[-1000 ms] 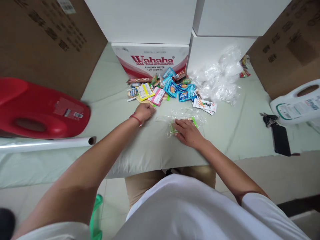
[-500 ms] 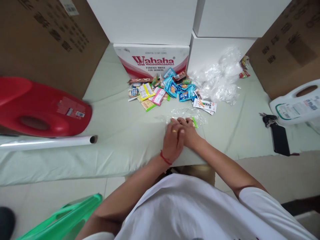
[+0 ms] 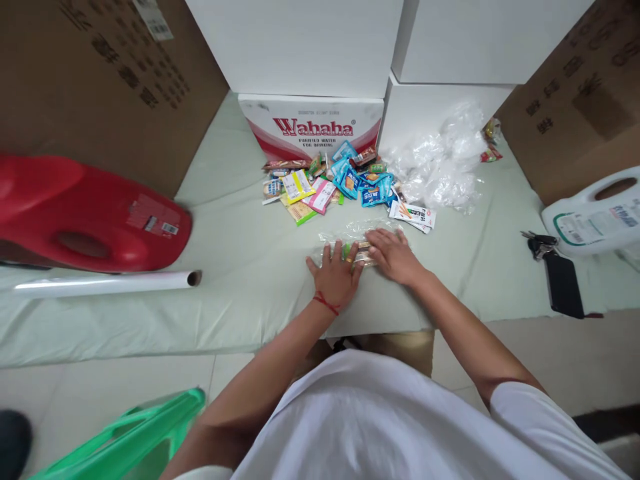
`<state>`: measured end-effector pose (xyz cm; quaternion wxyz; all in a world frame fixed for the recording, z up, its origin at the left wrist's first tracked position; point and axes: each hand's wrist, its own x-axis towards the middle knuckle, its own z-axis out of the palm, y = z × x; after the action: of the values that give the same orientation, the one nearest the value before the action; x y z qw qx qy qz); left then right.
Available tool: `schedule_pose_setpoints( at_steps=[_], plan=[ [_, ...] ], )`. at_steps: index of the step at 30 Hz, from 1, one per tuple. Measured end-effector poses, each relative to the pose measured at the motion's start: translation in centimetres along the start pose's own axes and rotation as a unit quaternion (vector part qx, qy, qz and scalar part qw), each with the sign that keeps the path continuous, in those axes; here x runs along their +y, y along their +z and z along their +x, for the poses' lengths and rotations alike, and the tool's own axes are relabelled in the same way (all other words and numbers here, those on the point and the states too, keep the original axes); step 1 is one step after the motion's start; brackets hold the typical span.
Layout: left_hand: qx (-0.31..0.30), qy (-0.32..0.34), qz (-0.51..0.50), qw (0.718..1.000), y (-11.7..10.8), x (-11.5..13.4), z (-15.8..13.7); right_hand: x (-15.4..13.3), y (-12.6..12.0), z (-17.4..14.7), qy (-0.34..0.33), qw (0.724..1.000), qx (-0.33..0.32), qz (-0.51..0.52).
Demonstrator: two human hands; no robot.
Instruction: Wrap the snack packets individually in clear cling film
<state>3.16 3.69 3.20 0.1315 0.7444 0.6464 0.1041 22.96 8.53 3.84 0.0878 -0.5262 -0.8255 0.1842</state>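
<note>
A clear plastic bag (image 3: 350, 231) lies flat on the cloth-covered table, with small packaged snacks (image 3: 367, 254) showing inside it. My left hand (image 3: 336, 272) rests on the bag's left side, palm down and fingers spread; a red string circles its wrist. On the right part of the bag lies my right hand (image 3: 395, 257), also palm down with fingers stretched out. Parts of the bag and its contents are hidden under both hands. Just beyond sits a pile of wrapped snacks (image 3: 320, 193), in blue, yellow, pink and white packets.
Crumpled clear bags (image 3: 440, 167) sit right of the pile, before white boxes (image 3: 445, 110) and a Wahaha carton (image 3: 313, 127). At left are a red jug (image 3: 90, 213) and a roll (image 3: 110, 283). A white bottle (image 3: 595, 210), keys (image 3: 539, 245) and a black phone-like object (image 3: 564, 283) lie right.
My hands, stacked together before, have moved apart: the left leftward, the right slightly to the right. More of the bag and its contents now shows between them.
</note>
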Motion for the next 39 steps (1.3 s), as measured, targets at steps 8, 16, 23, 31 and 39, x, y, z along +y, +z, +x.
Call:
schedule_pose_setpoints(
  at_steps=[8, 16, 23, 31, 39],
  plan=[
    [0.0, 0.01, 0.058, 0.998, 1.5, -0.5, -0.4, 4.5, -5.1, 2.6, 0.154, 0.973, 0.023, -0.173],
    [0.006, 0.009, 0.05, 0.999, 1.5, -0.6, -0.4, 0.5, -3.3, 10.4, -0.038, 0.992, -0.041, -0.109],
    [0.008, 0.003, 0.02, 1.0, 1.1, -0.6, -0.5, 2.2, -2.3, 13.1, -0.03, 0.989, -0.118, 0.081],
    [0.015, -0.004, 0.023, 1.0, 1.2, -0.7, -0.5, 1.5, -4.0, 11.1, -0.167, 0.982, -0.029, 0.078],
    [0.017, -0.001, -0.009, 1.0, 1.4, -0.7, -0.4, -1.5, -3.6, 3.4, -0.227, 0.972, 0.003, -0.065]
  ],
)
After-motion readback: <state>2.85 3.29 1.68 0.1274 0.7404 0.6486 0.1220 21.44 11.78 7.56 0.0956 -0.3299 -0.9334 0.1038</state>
